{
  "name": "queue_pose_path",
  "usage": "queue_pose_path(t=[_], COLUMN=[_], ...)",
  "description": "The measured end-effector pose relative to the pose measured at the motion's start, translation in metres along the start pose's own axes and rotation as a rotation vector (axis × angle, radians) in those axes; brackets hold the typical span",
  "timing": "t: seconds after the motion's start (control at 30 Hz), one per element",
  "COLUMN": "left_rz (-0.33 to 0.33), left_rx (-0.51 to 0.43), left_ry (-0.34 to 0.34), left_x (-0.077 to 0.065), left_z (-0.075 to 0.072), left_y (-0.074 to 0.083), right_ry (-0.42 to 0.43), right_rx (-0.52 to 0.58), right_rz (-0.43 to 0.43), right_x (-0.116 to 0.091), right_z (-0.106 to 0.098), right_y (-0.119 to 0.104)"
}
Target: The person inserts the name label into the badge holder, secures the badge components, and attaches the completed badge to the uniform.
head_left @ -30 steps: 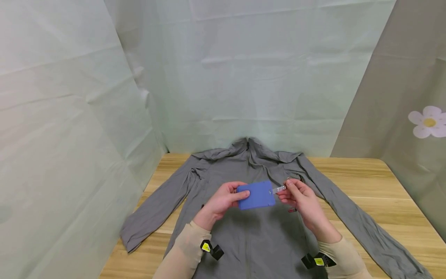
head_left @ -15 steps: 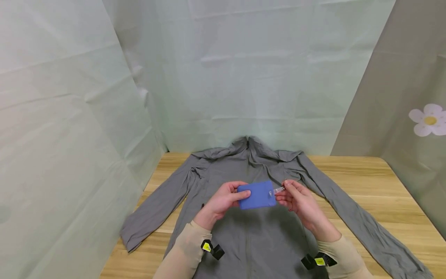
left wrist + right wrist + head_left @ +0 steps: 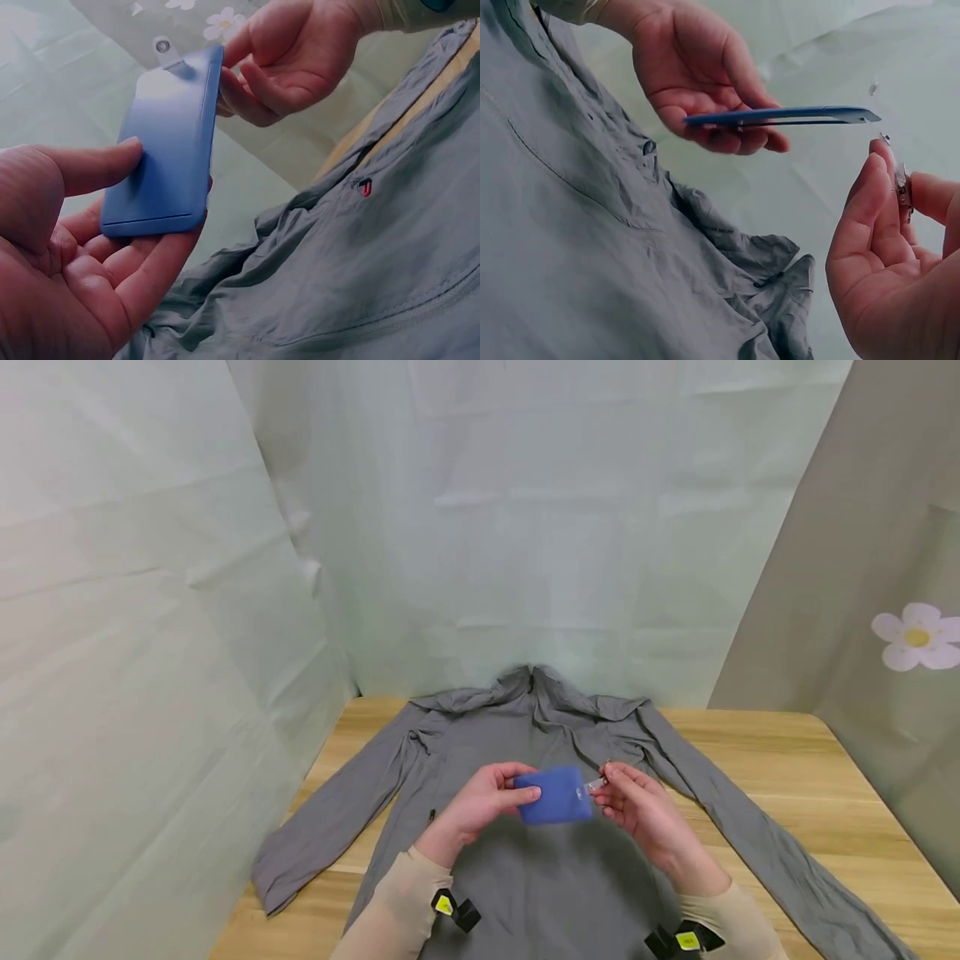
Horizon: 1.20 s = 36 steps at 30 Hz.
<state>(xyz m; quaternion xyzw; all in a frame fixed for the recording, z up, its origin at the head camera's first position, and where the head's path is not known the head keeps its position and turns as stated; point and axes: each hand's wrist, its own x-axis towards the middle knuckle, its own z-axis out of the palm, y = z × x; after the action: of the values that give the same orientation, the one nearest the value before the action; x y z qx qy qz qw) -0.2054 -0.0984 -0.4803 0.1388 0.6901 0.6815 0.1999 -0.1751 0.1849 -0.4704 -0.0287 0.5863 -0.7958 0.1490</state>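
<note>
A blue badge holder (image 3: 555, 795) is held in the air over the grey jacket (image 3: 525, 735). My left hand (image 3: 483, 797) grips its left end, thumb flat on the face and fingers underneath, as the left wrist view shows. At the holder's other end hangs a clear strap (image 3: 166, 51) with a metal snap. My right hand (image 3: 641, 810) pinches the metal clip (image 3: 904, 187) of that strap between thumb and fingers. In the right wrist view the holder (image 3: 780, 115) appears edge-on, with a thin slit along its side.
The jacket lies spread on a wooden table (image 3: 750, 752), collar at the back and both sleeves out to the sides. A red zipper pull (image 3: 365, 187) shows on it. Pale cloth walls (image 3: 562, 527) stand behind and to the left, and a flower print (image 3: 917, 637) is at right.
My right hand has shifted slightly left, bringing the clip closer to the badge holder. The left hand keeps its grip. The whole head view has dropped a little.
</note>
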Motion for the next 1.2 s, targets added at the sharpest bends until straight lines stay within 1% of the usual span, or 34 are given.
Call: queue_pose_path(t=[0.07,0.17,0.3,0.4,0.6,0.73,0.83,0.97,1.1,1.2], left_rz=[0.009,0.040,0.084,0.103,0.153,0.201,0.220,0.224,0.242,0.261], left_rx=[0.003,0.016,0.068,0.100,0.142,0.221,0.216,0.163,0.153,0.152], left_ry=[-0.007,-0.022,-0.041,-0.060,-0.114,-0.138,-0.160,-0.192,-0.206,-0.206], left_x=[0.000,0.000,0.000,-0.001,-0.002,0.000,0.002,0.002,0.002,0.002], left_z=[-0.001,-0.002,-0.005,-0.005,0.001,0.006,0.009,0.011,0.013,0.014], left_y=[-0.002,-0.002,-0.002,0.000,0.009,0.017,0.021,0.025,0.029,0.032], right_ry=[0.008,0.020,0.032,0.037,0.031,0.047,0.061,0.065,0.067,0.053], right_rx=[0.011,0.005,-0.052,-0.103,-0.190,-0.218,-0.237,-0.266,-0.233,-0.207], right_rz=[-0.002,-0.016,-0.052,-0.088,-0.138,-0.142,-0.129,-0.114,-0.138,-0.158], right_x=[-0.002,-0.003,-0.004,-0.005,-0.006,-0.007,-0.007,-0.005,-0.003,-0.002], right_z=[0.001,0.002,0.003,0.005,0.011,0.015,0.017,0.019,0.021,0.022], right_y=[0.001,0.000,-0.001,-0.002,-0.004,-0.007,-0.010,-0.013,-0.016,-0.019])
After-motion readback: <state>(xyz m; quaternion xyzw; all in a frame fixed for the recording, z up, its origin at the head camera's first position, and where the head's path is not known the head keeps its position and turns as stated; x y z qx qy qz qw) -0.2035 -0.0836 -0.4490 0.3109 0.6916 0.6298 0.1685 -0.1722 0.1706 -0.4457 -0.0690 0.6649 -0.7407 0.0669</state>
